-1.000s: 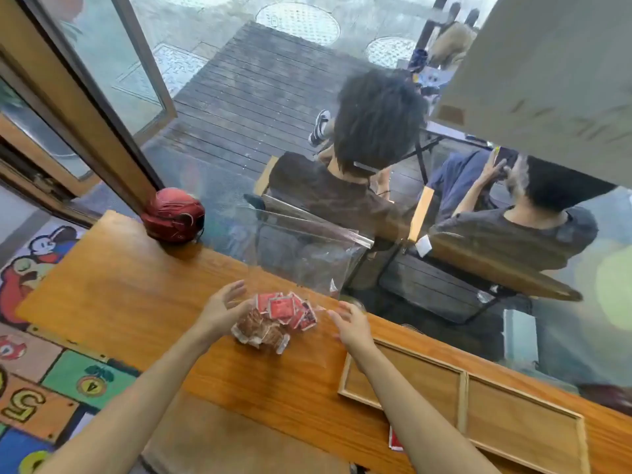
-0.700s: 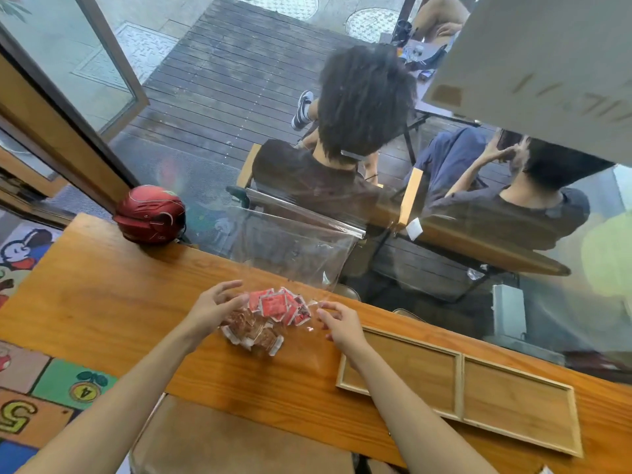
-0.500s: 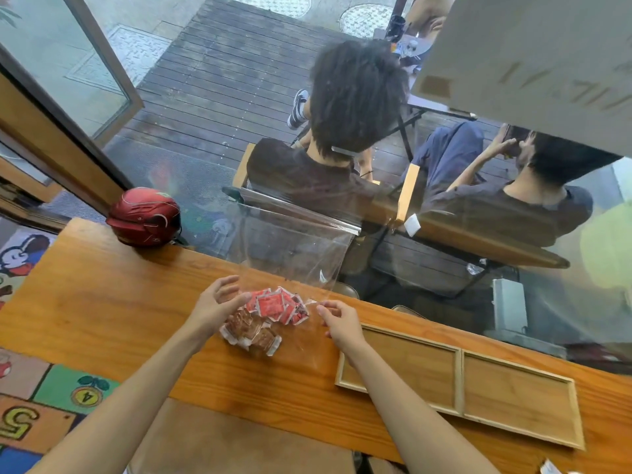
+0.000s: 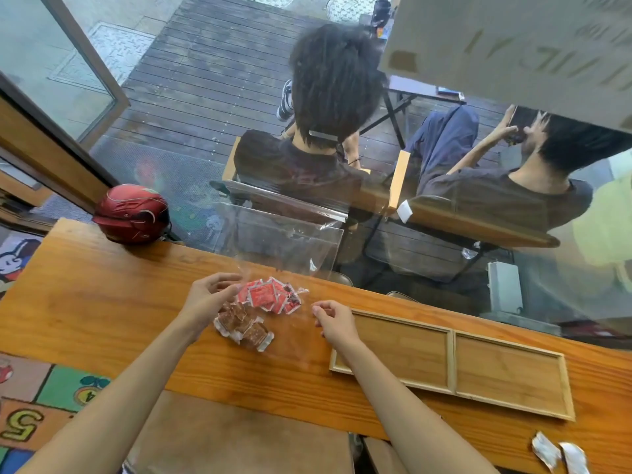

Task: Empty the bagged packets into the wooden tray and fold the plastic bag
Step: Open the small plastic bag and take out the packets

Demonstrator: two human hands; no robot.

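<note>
The clear plastic bag (image 4: 273,302) lies on the wooden worktop (image 4: 102,295), just left of the bare wooden tray (image 4: 451,360), with red and brown packets (image 4: 263,302) bunched inside. The left hand (image 4: 208,299) pinches the film at the bag's far left; the right hand (image 4: 333,319) has its fingertips curled at the right edge, though whether that grip holds film I cannot tell. The bag looks thin, limp and slippery, the packets light; I'd take it by the closed corners and tip.

Wooden counter (image 4: 102,302) at window, dark decking (image 4: 205,80) outside, two seated people
</note>
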